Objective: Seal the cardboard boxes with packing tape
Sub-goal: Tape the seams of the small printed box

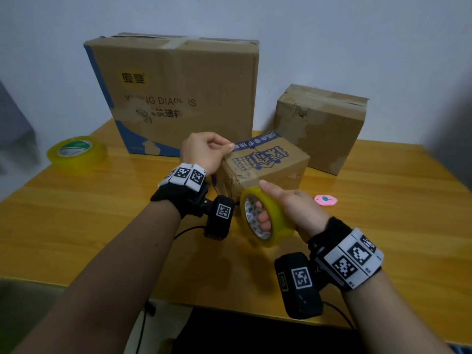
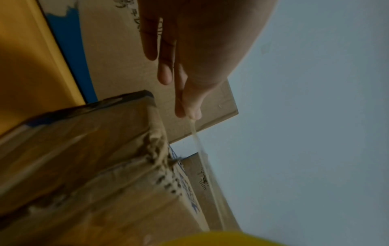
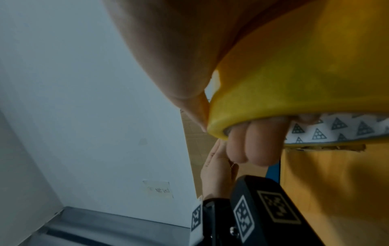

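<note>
A small cardboard box (image 1: 265, 167) with blue print sits mid-table. My right hand (image 1: 293, 208) grips a yellow packing tape roll (image 1: 265, 215) at the box's near edge, fingers (image 3: 252, 146) through the core and thumb on the rim. My left hand (image 1: 207, 152) pinches the free tape end (image 2: 194, 131) above the box's far left corner (image 2: 160, 133). A clear strip runs from the pinch over the box top to the roll (image 2: 210, 239).
A large diaper box (image 1: 176, 95) stands at the back, a medium box (image 1: 321, 129) at the back right. A second tape roll (image 1: 76, 152) lies far left on the wooden table (image 1: 383, 226). A small pink object (image 1: 325, 200) lies right of the hands.
</note>
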